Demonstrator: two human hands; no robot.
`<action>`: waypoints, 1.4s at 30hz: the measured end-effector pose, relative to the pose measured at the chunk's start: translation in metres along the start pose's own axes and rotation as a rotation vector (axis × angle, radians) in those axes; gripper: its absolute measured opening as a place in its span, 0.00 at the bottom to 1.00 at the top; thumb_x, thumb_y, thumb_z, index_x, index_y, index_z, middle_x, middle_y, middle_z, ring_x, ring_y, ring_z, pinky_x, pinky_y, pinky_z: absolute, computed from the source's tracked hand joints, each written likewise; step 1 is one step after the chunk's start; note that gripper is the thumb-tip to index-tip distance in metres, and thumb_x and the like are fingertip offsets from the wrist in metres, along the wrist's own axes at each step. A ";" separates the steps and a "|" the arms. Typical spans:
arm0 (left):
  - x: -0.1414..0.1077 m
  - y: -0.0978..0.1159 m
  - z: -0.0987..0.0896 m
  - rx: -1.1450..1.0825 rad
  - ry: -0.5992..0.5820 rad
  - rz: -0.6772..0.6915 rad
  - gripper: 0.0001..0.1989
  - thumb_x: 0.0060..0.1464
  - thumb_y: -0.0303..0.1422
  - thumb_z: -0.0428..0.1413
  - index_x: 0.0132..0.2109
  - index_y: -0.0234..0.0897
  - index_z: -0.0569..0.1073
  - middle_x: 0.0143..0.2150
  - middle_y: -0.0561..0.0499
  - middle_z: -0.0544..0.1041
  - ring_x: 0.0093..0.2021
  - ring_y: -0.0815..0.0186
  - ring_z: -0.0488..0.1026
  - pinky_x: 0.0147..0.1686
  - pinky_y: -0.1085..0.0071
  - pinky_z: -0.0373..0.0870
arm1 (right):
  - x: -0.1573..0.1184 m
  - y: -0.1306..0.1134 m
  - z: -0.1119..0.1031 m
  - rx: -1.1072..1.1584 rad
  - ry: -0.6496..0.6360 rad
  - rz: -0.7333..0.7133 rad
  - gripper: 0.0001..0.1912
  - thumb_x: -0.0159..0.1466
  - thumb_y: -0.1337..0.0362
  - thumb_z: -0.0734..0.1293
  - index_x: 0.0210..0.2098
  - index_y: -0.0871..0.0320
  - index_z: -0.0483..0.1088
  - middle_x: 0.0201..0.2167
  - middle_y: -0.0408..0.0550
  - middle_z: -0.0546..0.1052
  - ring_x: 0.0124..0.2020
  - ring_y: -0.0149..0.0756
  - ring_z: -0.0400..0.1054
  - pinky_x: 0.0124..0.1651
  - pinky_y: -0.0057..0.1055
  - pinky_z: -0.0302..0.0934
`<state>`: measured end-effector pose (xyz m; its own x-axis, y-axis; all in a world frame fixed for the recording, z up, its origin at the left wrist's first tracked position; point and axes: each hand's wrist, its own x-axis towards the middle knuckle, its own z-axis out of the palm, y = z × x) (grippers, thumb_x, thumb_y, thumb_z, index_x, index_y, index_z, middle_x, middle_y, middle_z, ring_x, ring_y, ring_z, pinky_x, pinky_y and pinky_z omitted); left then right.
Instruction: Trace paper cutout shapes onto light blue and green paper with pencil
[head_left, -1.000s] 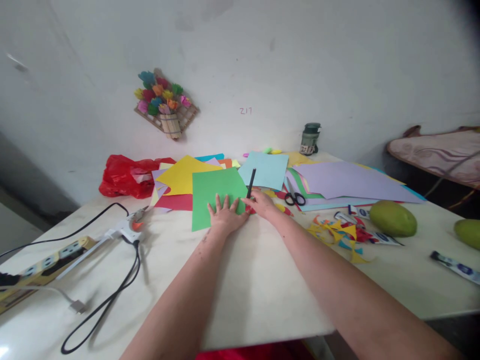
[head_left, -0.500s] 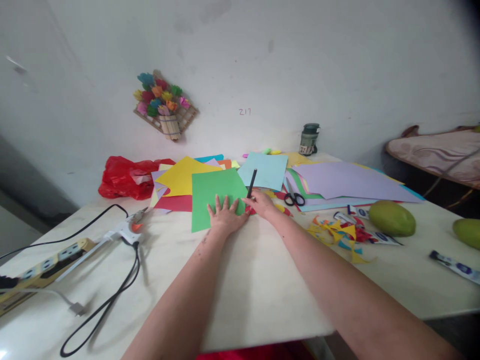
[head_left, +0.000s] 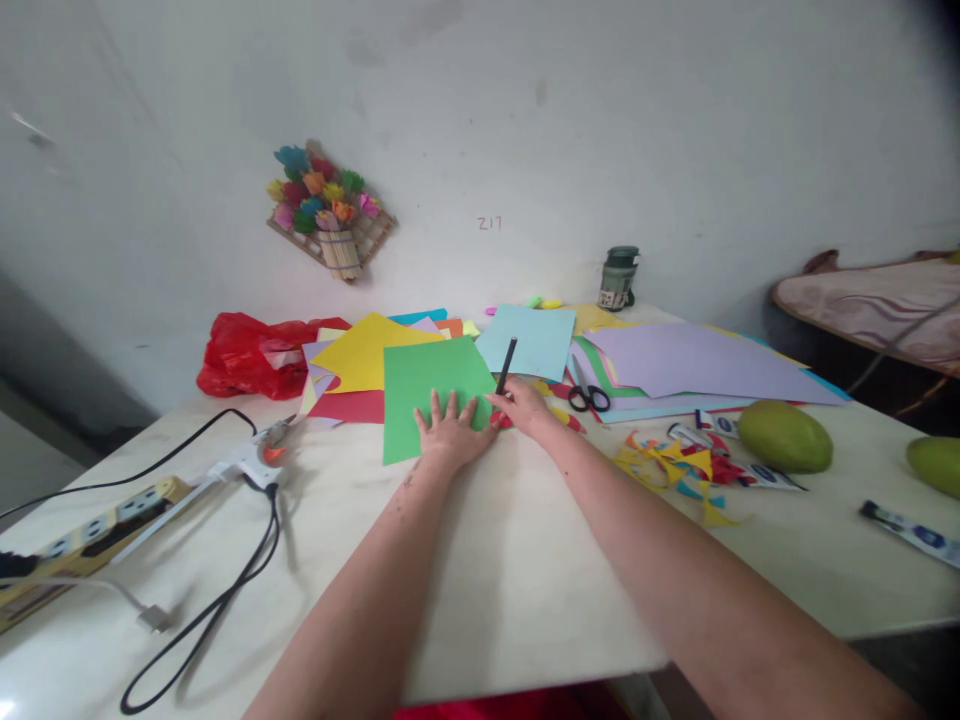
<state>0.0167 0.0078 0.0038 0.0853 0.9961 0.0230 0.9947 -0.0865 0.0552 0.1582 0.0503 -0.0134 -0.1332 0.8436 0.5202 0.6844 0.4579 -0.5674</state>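
Observation:
My left hand lies flat with fingers spread on a green sheet of paper, pressing its lower part. In my right hand is a black pencil or pen, held upright with a slight tilt at the right edge of the green sheet. Its tip is hidden by my fingers. Red and yellow paper pieces lie under and beside my right hand. Black-handled scissors rest just to the right. Behind stands a light blue sheet, overlapping other papers, and a yellow sheet lies to the left.
At the right are a stack of purple paper, paper scraps, glue tubes and green fruits. A red plastic bag, a power strip and cables occupy the left. A dark jar stands by the wall.
The top of the pencil or pen has tipped very slightly to the right. My left hand and the green sheet stay in place.

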 end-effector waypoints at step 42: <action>0.001 0.000 0.000 -0.017 -0.002 -0.011 0.38 0.40 0.61 0.31 0.57 0.51 0.48 0.61 0.56 0.41 0.58 0.52 0.25 0.50 0.45 0.27 | 0.000 -0.004 -0.006 0.103 0.056 0.071 0.10 0.52 0.61 0.61 0.25 0.62 0.68 0.22 0.45 0.69 0.24 0.28 0.61 0.28 0.25 0.55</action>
<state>0.0171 0.0092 0.0034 0.0747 0.9970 0.0201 0.9945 -0.0760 0.0721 0.1597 0.0470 -0.0079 -0.0449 0.8592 0.5097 0.6133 0.4265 -0.6649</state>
